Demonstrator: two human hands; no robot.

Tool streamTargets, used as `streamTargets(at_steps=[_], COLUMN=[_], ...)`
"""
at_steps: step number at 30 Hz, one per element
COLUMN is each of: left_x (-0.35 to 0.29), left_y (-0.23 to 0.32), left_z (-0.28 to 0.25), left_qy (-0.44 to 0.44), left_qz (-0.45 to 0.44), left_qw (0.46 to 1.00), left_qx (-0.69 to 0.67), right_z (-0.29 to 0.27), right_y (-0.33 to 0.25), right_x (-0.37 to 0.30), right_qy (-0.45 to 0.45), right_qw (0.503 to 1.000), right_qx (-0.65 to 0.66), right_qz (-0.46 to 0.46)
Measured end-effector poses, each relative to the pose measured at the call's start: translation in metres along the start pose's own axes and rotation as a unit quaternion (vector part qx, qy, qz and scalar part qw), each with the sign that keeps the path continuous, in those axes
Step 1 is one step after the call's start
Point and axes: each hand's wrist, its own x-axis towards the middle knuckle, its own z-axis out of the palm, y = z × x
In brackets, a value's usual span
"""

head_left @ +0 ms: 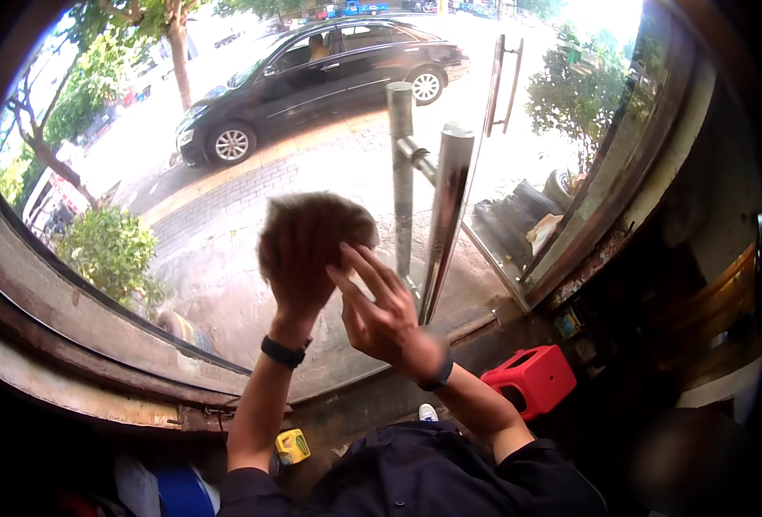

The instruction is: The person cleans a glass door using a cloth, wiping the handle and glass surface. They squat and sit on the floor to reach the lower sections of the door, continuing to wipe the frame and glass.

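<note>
A greyish-brown cloth [325,203] is bunched in my left hand [301,274], raised in front of me against the view through the glass. My fingers lie dark over the cloth; whether it touches the pane, I cannot tell. Close by on the right is my right hand [382,317], its fingers stretched and apart, fingertips by the cloth's lower right edge. It grips nothing that I can see. Just beyond it rises a metal door handle [451,202] with upright round bars.
A red plastic stool [543,376] is on the floor to the right, and a yellow container [293,446] sits low on the left. A door frame [622,185] borders the glass. Outside are a black car [329,77], a bush [109,254] and tyres [560,185].
</note>
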Motion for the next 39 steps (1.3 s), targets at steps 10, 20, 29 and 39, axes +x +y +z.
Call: streamTargets(at_steps=[10,20,29,39], left_x=[0.375,0.36,0.295,0.266], left_y=[-0.054,-0.072,-0.051,0.039], left_z=[-0.391,-0.347,-0.313,-0.201], left_qy=[0.513,0.418,0.034,0.147], left_qz=[0.334,0.559,0.399,0.335], left_qw=[0.765,0.711,0.851,0.929], left_qx=[0.2,0.084,-0.34,-0.054], right_z=[-0.002,0.048,-0.024,-0.097], right_y=[-0.021,-0.06,-0.08,0.079], right_x=[0.047,-0.001,0.006,-0.115], right_qy=[0.275,0.211,0.177,0.149], right_qw=[0.951,0.947,0.943,0.952], right_qx=[0.09,0.155,0.152,0.104], right_qz=[0.105,0.188,0.238,0.245])
